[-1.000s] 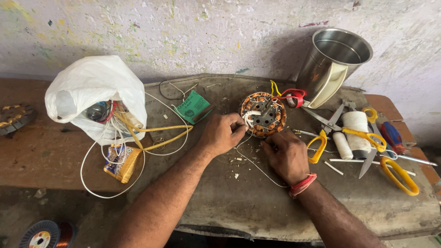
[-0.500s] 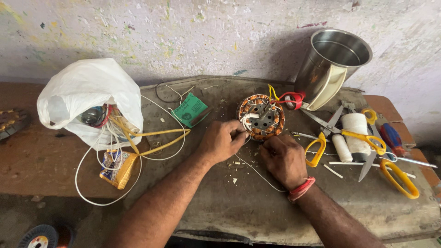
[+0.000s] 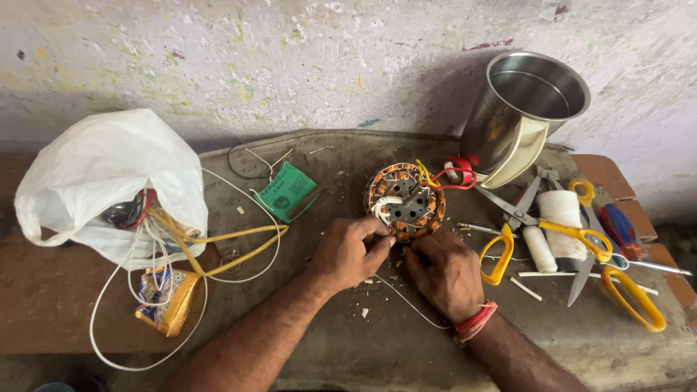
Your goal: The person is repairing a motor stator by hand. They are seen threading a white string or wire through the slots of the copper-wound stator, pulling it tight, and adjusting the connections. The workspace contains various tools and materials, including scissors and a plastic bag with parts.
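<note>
Motor stator (image 3: 404, 201), round, copper coils around a grey metal core, lies flat on the worn grey mat (image 3: 348, 341), face up. No long axis; its red and yellow leads (image 3: 439, 178) trail off the far right side toward the steel pot (image 3: 519, 116), which stands just beyond the stator against the wall.

Left hand (image 3: 348, 252) sits at the stator's near edge, fingers curled tight, fingertips pinched narrow on something small at the rim; what exactly, cannot tell. Right hand (image 3: 444, 272) is just right of it, also at the stator's near edge, knuckles up and fingers folded under, so their spread is hidden. A thin white wire (image 3: 406, 301) runs from between the hands toward the near side of the mat.

Left of the stator: a green packet (image 3: 289, 190), close but apart. Further left, a white plastic bag (image 3: 109, 181) spilling yellow and white cables, and a small yellow wrapper (image 3: 165, 297) near it, well apart from the stator.

Right of the stator: yellow-handled scissors (image 3: 541, 231), a white tape roll (image 3: 560, 214), a second pair of yellow scissors (image 3: 617, 279) and a screwdriver, crowded together up to the bench's right edge.

Open room: bare mat on the near side of the stator, around the forearms, and a narrow strip between stator and green packet. The wall closes the far side.
</note>
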